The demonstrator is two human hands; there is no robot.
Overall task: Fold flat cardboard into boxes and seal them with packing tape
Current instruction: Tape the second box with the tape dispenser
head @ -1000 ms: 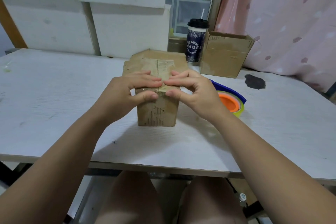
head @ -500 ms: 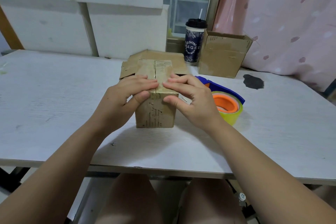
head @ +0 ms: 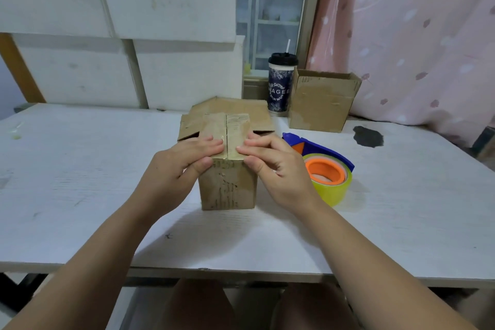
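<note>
A small brown cardboard box (head: 227,190) stands upright in the middle of the white table (head: 80,169), its two top flaps closed with a seam down the middle. My left hand (head: 182,166) presses the left flap with flat fingers, thumb against the box's front face. My right hand (head: 273,166) mirrors it on the right flap. Glossy tape shows on the top near the front edge. A blue tape dispenser with an orange core and a yellowish roll (head: 329,177) lies just right of the box. Flattened cardboard (head: 233,107) lies behind the box.
An open-topped cardboard box (head: 318,104) stands at the back right beside a dark lidded cup with a straw (head: 280,86). A dark stain (head: 368,136) marks the table on the right. White panels line the back wall, a pink curtain the right.
My fingertips, which met over the seam, have drawn slightly apart along the box's front top edge. The box has stayed where it was.
</note>
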